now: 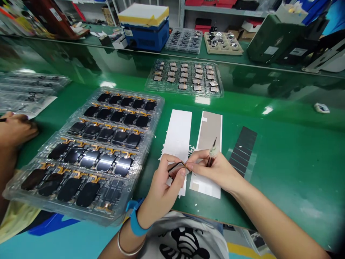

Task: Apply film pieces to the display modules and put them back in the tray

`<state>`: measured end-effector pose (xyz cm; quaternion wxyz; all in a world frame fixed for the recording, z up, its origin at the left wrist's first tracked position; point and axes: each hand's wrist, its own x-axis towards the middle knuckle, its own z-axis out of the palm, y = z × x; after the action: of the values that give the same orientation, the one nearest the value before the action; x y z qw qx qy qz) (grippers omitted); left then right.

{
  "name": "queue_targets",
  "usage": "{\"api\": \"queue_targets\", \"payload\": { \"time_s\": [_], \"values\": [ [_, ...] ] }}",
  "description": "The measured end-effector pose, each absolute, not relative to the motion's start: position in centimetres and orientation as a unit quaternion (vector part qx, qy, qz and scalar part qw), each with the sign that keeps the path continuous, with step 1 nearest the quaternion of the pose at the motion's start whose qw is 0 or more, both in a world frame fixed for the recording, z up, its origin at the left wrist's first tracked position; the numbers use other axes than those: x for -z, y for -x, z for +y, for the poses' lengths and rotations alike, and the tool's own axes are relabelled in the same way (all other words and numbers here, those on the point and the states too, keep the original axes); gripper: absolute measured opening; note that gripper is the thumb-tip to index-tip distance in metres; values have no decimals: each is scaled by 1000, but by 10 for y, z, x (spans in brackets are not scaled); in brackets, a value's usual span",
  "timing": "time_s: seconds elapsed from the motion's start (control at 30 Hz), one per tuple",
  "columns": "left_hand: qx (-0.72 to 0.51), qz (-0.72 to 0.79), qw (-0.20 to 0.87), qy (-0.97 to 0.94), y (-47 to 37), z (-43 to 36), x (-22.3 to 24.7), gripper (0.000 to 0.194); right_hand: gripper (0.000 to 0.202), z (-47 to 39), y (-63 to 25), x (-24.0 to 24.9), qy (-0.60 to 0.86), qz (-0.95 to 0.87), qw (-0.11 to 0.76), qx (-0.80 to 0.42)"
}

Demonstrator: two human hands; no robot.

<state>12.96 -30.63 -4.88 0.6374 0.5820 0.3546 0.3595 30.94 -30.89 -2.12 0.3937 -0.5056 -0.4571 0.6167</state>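
Note:
My left hand (163, 189), with a blue band at its wrist, grips a small display panel (175, 169) by its edges; the side facing up looks light with a dark rim. At the panel's right corner, the thumb and forefinger of my right hand (219, 171) pinch its edge, where a bit of orange flex shows. Tweezers (215, 142) are tucked in that same hand, tip pointing up and away. Beneath both hands lie a white sheet (181, 124) and a beige-and-white sheet (210, 131). Whatever is between the right fingertips is too small to make out.
To the left, a clear plastic tray (115, 216) holds rows of black display panels. A second tray (148, 86) of small parts lies at the back. Black adhesive-like strips (245, 142) are at right. A co-worker's hand (18, 129) rests at far left.

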Motion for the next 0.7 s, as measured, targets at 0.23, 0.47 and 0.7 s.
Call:
{"api": "queue_targets", "payload": {
  "time_s": [0.23,0.47,0.7],
  "values": [
    [-335,358,660,-569,-129,-306,52,14,24,-310,-304,22,529,-487,402,-567],
    [-345,350,679,-545,-129,-309,49,17,12,-315,-302,18,535,-518,453,-490],
    [-348,359,673,-546,-132,-310,50,16,12,-315,-304,18,547,-526,449,-472]
  ]
}}
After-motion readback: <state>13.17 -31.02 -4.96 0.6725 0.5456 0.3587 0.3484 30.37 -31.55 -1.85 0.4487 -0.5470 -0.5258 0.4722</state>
